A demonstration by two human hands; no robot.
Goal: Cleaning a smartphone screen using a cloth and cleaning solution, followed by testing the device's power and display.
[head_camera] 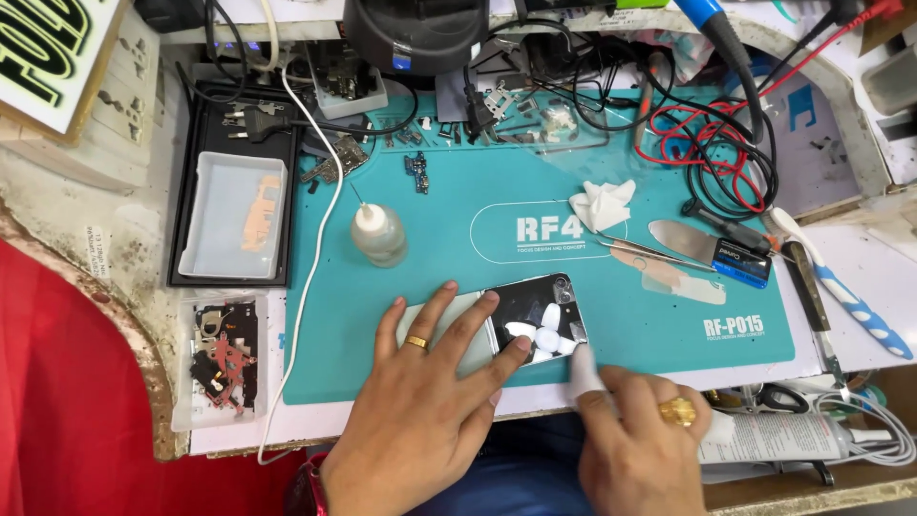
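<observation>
on the teal mat (pixel 669 315) the left hand (pixel 420 401) lies flat with spread fingers on the phone (pixel 521 320) (shiny back up), while the right hand (pixel 640 449) pinches a white wipe (pixel 581 371) against its edge, near a small bottle (pixel 378 232).

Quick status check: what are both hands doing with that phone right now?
Left hand flat on phone, pinning it to teal mat. Right hand wiping phone with white wipe. Small bottle behind, not in the way.

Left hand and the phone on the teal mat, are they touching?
Touching. The head view shows the left hand spread flat with its fingertips pressing on the phone, no gap visible.
</observation>
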